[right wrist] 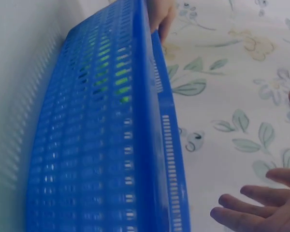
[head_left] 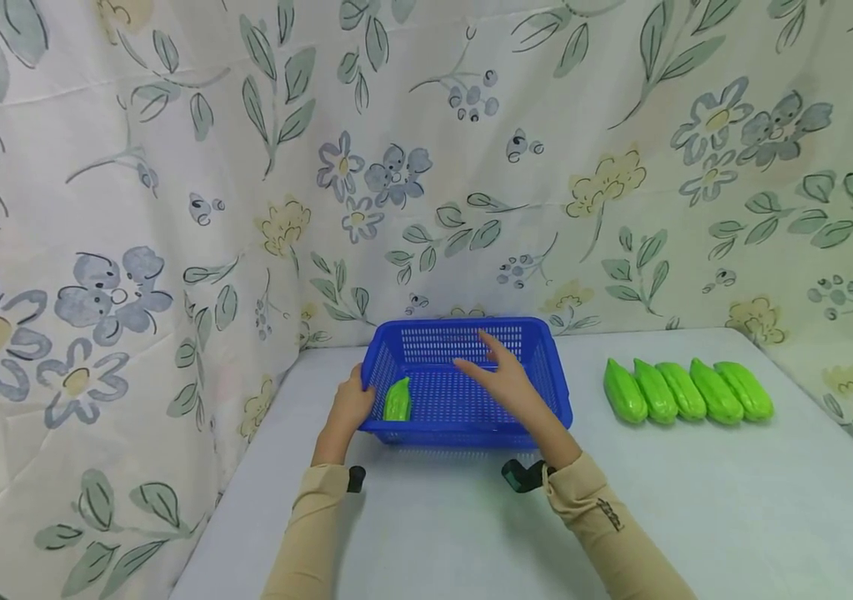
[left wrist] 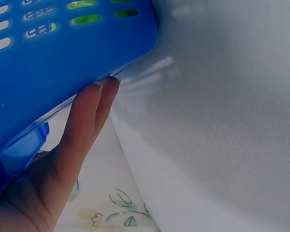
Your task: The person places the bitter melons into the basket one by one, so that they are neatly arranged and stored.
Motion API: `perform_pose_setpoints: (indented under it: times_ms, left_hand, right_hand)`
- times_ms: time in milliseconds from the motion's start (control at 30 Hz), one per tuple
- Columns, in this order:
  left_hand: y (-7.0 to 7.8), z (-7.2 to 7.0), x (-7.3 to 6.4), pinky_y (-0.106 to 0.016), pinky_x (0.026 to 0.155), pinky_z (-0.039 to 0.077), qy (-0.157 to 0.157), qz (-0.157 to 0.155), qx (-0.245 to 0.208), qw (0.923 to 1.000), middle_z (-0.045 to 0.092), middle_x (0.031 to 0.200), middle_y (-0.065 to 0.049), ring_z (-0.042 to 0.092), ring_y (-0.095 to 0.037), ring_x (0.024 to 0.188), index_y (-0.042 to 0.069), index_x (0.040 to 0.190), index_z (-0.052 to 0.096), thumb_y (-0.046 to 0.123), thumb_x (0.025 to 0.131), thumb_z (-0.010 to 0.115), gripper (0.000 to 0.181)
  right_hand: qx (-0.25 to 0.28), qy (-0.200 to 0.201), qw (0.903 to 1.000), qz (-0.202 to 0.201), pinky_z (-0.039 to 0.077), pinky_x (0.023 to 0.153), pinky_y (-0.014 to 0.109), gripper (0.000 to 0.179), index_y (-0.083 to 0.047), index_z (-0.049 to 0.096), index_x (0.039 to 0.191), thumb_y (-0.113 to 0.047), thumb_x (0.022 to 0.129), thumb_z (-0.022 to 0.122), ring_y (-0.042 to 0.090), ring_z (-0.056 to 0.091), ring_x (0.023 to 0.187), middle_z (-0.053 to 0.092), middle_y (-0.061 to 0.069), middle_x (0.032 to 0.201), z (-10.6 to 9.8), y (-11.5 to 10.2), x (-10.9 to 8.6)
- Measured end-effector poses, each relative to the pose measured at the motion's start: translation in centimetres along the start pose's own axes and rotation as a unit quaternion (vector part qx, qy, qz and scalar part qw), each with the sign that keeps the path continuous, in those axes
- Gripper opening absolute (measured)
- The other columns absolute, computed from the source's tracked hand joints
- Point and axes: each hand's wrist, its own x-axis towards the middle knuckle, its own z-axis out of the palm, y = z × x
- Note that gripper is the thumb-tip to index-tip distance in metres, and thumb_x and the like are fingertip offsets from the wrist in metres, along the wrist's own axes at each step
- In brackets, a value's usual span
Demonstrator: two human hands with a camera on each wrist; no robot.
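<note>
Inside the slotted basket (head_left: 464, 432), one glossy tapered vegetable (head_left: 398, 402)

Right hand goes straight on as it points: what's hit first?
Probably the far wall of the blue basket. Depth is unclear, so the right hand may pass above it and meet the floral curtain behind.

Blue basket (head_left: 434, 431), bright green vegetables (head_left: 681, 392), white floral backdrop (head_left: 441, 208).

1. Basket (head_left: 464, 428): blue, rectangular, perforated; on the table (head_left: 434, 542), open side up.
2. Gourd (head_left: 397, 402): green, glossy; inside, near the left end, narrow tip toward the back.
3. Five gourds (head_left: 680, 392): green; side by side in a row, right of the basket.
</note>
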Motion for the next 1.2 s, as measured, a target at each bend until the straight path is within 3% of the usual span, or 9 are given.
perform_pose_setpoints:
  times_ms: [733, 1200]
  left_hand:
    - [-0.5, 0.2, 0.1, -0.060, 0.100, 0.045, -0.006, -0.007, -0.008, 0.9999, 0.051, 0.137, -0.034, 0.056, -0.047, 0.122, -0.003, 0.150, 0.026, 0.014, 0.099, 0.044, 0.057]
    - [0.1, 0.1, -0.1, -0.060, 0.099, 0.046, -0.002, -0.006, 0.002, 1.0000, 0.051, 0.137, -0.035, 0.057, -0.047, 0.121, -0.004, 0.151, 0.025, 0.014, 0.099, 0.044, 0.058]
  right_hand:
    - [-0.026, 0.027, 0.9993, -0.001, 0.032, 0.112, 0.060, 0.085, -0.014, 0.014, 0.158, -0.049, 0.094, 0.058, 0.042, 0.025, 0.147, 0.017, 0.020, 0.162, -4.3, 2.5, -0.1]
    - [-0.053, 0.056, 0.9969, 0.011, 0.031, 0.112, 0.062, 0.085, -0.011, 0.014, 0.158, -0.048, 0.095, 0.057, 0.046, 0.026, 0.145, 0.019, 0.025, 0.161, -7.0, 4.4, -0.3]
